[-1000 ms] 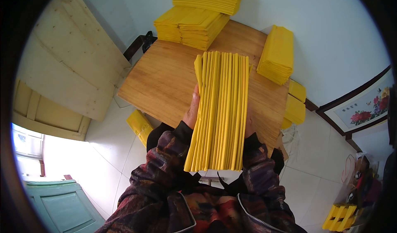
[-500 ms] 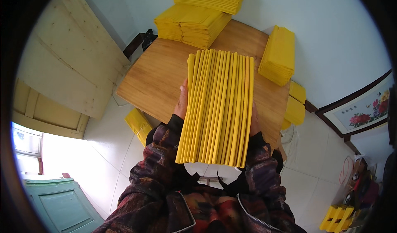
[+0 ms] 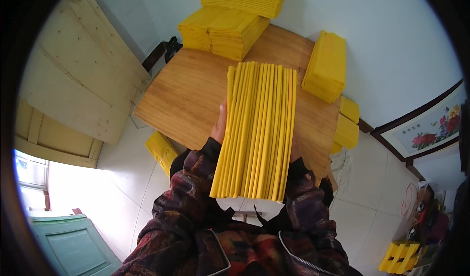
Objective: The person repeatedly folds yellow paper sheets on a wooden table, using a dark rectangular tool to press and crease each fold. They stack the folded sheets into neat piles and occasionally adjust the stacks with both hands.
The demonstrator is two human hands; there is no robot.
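Note:
Between my two hands stands a bundle of folded yellow sheets (image 3: 254, 134), cloth-like, with their rounded folds facing up in long parallel ridges. My left hand (image 3: 220, 124) presses on its left side; the thumb shows, while the other fingers are hidden behind the bundle. Against the right side rests my right hand (image 3: 295, 150), mostly covered by the sheets. The bundle is held over the near edge of the wooden table (image 3: 181, 90), and whether it touches the tabletop cannot be seen.
Large yellow stacks (image 3: 220, 31) are piled at the table's far side, and another yellow stack (image 3: 325, 65) stands at the right edge. More yellow bundles (image 3: 346, 129) sit lower beyond that edge. A yellow packet (image 3: 160, 148) lies low at the left. A framed picture (image 3: 426, 126) leans at the right.
My hands have come closer together, and the bundle between them is narrower, its ridges packed tighter. The view has shifted slightly.

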